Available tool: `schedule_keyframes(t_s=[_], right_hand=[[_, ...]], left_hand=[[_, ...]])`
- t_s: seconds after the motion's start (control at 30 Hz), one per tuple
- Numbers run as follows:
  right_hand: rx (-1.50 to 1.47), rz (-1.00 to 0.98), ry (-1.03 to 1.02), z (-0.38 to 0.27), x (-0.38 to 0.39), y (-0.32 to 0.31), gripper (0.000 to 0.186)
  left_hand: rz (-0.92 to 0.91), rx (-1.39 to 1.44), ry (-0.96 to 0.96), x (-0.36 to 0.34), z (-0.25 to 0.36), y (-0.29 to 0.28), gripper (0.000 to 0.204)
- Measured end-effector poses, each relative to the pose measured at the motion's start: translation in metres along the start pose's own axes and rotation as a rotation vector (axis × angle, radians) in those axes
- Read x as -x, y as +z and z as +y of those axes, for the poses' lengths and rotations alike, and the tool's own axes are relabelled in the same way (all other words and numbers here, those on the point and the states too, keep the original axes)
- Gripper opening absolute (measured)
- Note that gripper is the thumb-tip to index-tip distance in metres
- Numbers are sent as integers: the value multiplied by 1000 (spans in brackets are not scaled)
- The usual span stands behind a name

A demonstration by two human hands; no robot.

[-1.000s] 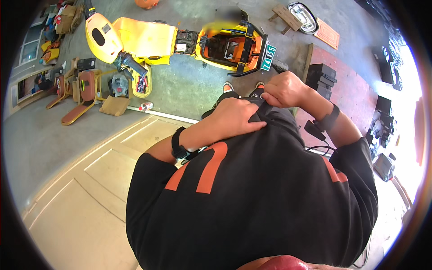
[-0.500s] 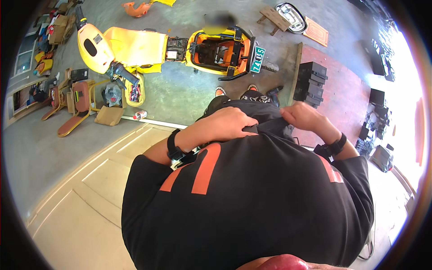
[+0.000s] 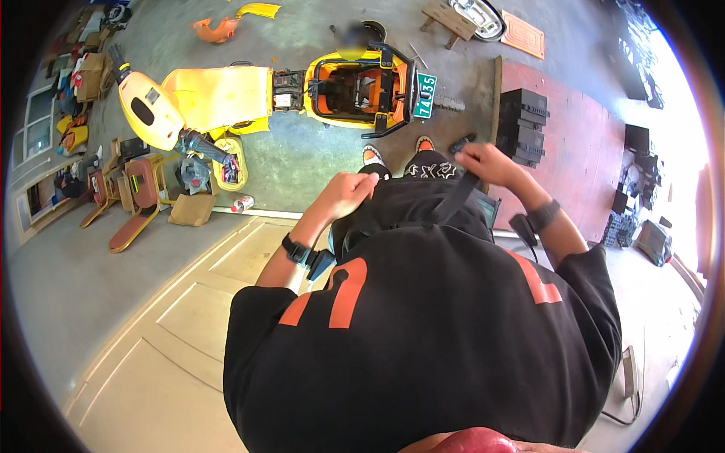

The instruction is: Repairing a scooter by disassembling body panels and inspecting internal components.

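Observation:
My right hand grips the upper end of a black strap that runs down to my waist over dark clothing. At the left side of my waist, my left hand has its fingers curled; what they hold is hidden against the dark fabric. Black bands with small devices are on my wrists. Beyond my feet stands a partly dismantled yellow scooter with an open orange-lined rear compartment and a green plate at the back.
A red board with black boxes lies to the right. A cardboard box, folded chairs and a yellow bin are at left. Loose orange panels and a wooden bench lie farther back; pale doors are below.
My hands have moved apart: the left went up and leftward from the middle of my waist, the right is slightly higher than half a second ago, with the strap pulled out.

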State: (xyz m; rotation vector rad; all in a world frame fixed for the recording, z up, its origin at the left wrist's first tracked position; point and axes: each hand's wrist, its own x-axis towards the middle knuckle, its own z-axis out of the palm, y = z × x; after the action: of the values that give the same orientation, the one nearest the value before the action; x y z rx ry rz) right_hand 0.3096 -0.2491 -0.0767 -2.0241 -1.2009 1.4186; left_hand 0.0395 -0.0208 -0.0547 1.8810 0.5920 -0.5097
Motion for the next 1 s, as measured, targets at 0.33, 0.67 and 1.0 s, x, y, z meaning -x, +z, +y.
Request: schedule_keyframes(t_s=[0.33, 0.67, 1.0], right_hand=[[203, 677, 11, 66, -77, -4, 57], [237, -4, 650, 228, 17, 75, 40], [103, -30, 464, 307, -11, 93, 35]], left_hand=[[729, -887, 351, -77, -79, -20, 23], [-409, 408, -451, 41, -151, 85, 57], [345, -32, -58, -191, -71, 8, 48]])
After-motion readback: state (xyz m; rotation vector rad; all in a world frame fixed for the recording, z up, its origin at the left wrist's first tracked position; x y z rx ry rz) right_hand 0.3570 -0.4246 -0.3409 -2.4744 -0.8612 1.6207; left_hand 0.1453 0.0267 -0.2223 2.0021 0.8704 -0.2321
